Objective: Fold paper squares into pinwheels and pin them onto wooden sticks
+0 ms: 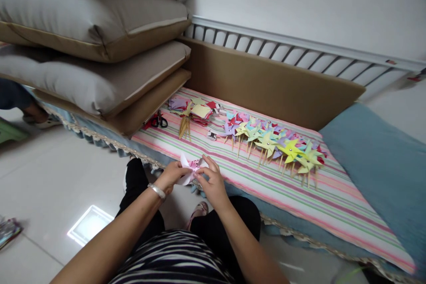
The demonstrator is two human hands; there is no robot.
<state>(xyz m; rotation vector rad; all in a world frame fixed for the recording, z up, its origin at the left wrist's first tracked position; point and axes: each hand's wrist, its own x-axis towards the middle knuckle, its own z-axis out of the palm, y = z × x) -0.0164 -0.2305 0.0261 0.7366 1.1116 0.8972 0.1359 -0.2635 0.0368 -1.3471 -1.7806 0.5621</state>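
- Pink and white paper [193, 164], folded into pinwheel-like points, is between the person's two hands, above the front edge of the striped cloth.
- Left hand [173, 174]: thumb and fingers are pinched on the left side of the paper; a silvery bracelet [156, 191] circles this wrist.
- Right hand [211, 179]: thumb and fingertips are closed on the paper near its middle and right side, close to the left fingertips. Whether they also hold a small fastener is too small to tell.
- Beyond the hands, the striped cloth [266, 186] covers a long seat, its bands running pink, green, white and dark red.
- Finished pinwheels [266, 142] lie crowded in a long row toward the right of the cloth, yellow, pale green, purple, pink and red, with their thin sticks pointing toward the person.
- Left of that row, a small box [211, 136] sits by itself; its contents cannot be made out.
- Farther left, a bundle of loose sticks [184, 128] lies beside stacked paper squares [200, 111], yellow on top.
- Black-handled scissors [162, 121] rest near the cloth's left end, just beside something red.
- Thick grey and brown cushions [143, 13] are piled at the left, next to a brown panel [259, 80] along the back.
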